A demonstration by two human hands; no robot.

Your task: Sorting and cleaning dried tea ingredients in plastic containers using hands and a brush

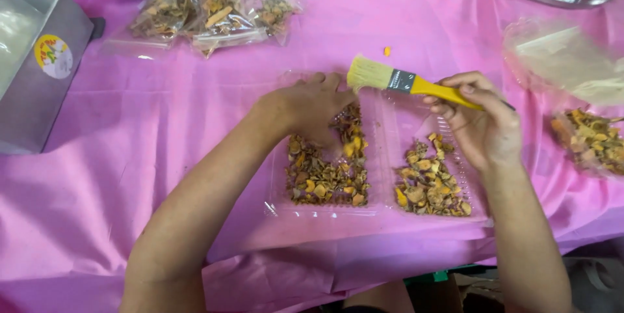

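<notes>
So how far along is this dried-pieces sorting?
Looks done: three filled bags lie at the back of the pink table. In hand: the left hand presses dried pieces in the open clear tray; the right hand holds a yellow brush. Left: both halves remain unbagged.

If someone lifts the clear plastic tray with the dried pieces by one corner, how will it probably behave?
The clear tray looks thin, so it would probably bend and sag rather than stay flat. The dried pieces lie loose in both halves, so they would likely slide and spill. It seems light: the left hand rests on it, perhaps to stop it shifting.
</notes>
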